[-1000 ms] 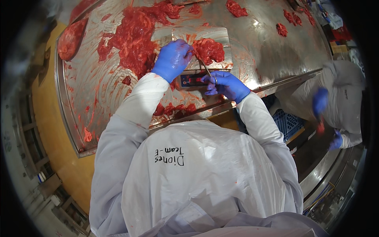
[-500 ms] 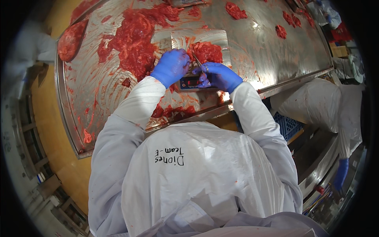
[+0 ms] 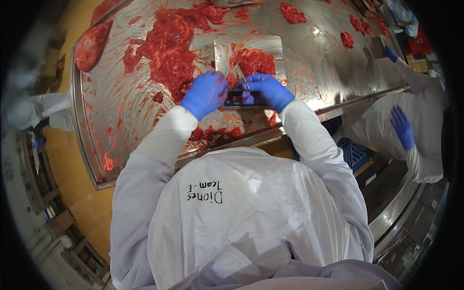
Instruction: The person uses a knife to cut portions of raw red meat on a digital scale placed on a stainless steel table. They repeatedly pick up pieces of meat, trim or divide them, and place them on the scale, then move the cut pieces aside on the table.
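In my gloved right hand (image 3: 268, 92) is a slim metal tool (image 3: 241, 72), apparently scissors, angled toward the red meat pile (image 3: 256, 63) on the square plate (image 3: 275, 43) of a scale. My gloved left hand (image 3: 205, 94) is just left of the tool, its fingers curled; what they hold, if anything, is hidden. Under both hands lies the scale's dark display (image 3: 234, 99), partly covered by my right fingers. A larger spread of raw meat (image 3: 166, 48) lies left of the scale on the steel table (image 3: 314, 67).
A long meat piece (image 3: 89, 48) rests by the table's raised left rim (image 3: 76, 116). Small meat pieces (image 3: 347, 39) lie at right. A co-worker (image 3: 418, 125) stands close at right, above a blue crate (image 3: 353, 154); another person (image 3: 46, 111) is at far left.
My left hand has moved down and slightly left from the tool's tip. My right hand has shifted up and left. The right co-worker's hands have moved; a person has appeared at far left.
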### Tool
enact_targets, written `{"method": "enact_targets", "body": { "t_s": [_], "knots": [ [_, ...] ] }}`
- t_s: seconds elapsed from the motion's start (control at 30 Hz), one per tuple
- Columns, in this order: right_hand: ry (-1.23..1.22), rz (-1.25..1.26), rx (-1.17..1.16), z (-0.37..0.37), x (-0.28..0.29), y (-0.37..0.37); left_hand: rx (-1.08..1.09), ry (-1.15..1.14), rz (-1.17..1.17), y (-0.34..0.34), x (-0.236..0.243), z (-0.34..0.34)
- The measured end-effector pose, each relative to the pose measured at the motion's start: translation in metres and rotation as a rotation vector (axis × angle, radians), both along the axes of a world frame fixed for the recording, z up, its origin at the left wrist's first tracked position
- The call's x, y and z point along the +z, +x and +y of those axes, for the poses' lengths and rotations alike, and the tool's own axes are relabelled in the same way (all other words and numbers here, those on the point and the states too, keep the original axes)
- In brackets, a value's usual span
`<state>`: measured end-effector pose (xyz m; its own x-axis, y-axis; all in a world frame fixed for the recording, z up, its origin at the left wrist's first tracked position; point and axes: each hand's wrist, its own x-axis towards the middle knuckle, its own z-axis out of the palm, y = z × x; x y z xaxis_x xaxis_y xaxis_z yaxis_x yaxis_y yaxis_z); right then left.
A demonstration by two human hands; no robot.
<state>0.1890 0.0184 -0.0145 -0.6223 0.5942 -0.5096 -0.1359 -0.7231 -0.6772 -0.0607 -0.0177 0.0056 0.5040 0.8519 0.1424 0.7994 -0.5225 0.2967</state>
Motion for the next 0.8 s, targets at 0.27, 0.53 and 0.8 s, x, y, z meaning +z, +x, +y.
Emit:
{"method": "enact_targets", "body": {
  "t_s": [0.27,0.53,0.8],
  "knots": [
    [0.207,-0.208,0.510,-0.088,-0.003,0.050,0.311,-0.117,-0.051,-0.102,-0.073,-0.095],
    [0.248,-0.295,0.002,-0.066,0.002,0.147,0.612,-0.138,-0.468,-0.074,-0.048,-0.052],
    [0.112,-0.089,0.219,-0.026,0.020,0.010,0.411,-0.001,-0.527,0.016,-0.013,-0.002]
  ]
}}
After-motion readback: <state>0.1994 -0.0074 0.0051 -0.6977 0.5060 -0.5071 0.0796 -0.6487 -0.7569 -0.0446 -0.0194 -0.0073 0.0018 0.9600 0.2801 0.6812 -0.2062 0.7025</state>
